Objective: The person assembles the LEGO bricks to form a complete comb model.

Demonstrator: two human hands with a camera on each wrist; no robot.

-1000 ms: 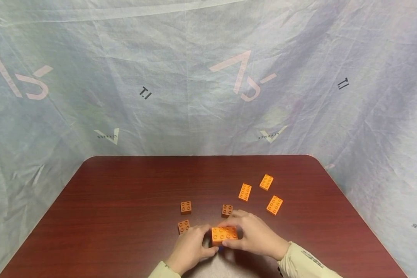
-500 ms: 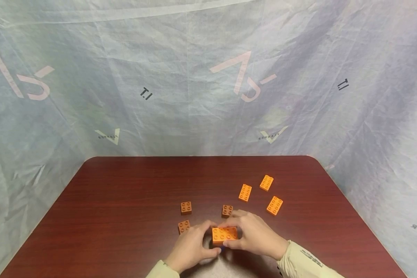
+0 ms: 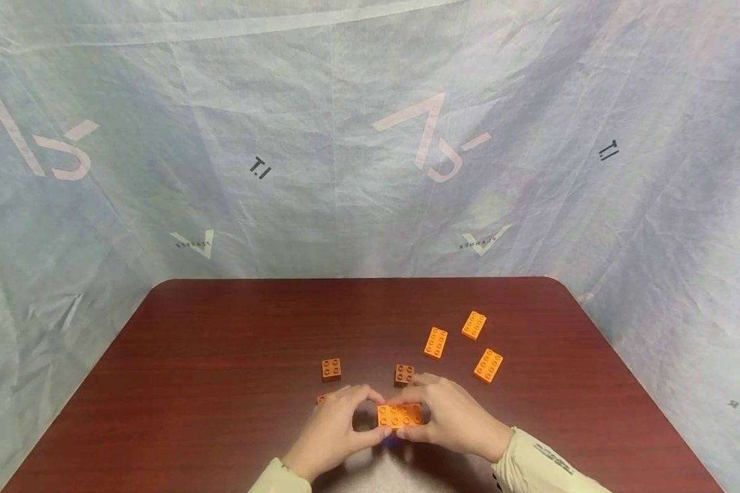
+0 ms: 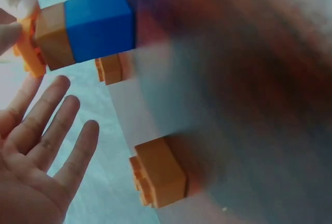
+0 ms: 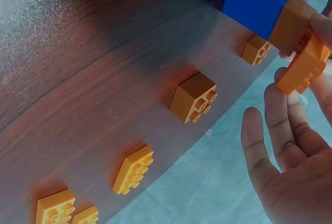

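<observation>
A stack of toy building bricks stands near the front of the table: a tall blue brick [image 4: 98, 26] below, a brown brick [image 4: 54, 37] on it, and a flat orange brick [image 3: 399, 415] with studs on top. In both wrist views the orange brick sits at a slight tilt over the brown one. My right hand [image 3: 453, 418] pinches the orange brick between thumb and forefinger. From the other side my left hand [image 3: 333, 430] has thumb and forefinger at its left end, gripping it front and back. The other fingers of both hands are spread below it.
Two brown bricks [image 3: 331, 370] [image 5: 193, 97] lie beyond the hands, and a third brown brick [image 3: 323, 398] is partly hidden by the left hand. Several flat orange bricks [image 3: 435, 342] lie at the back right of the dark red table [image 3: 222, 342]. A grey printed cloth [image 3: 321, 171] hangs behind.
The left thumb has moved up from below the orange brick to its front edge, and the left hand now covers more of the near brown brick. The right hand stays in place.
</observation>
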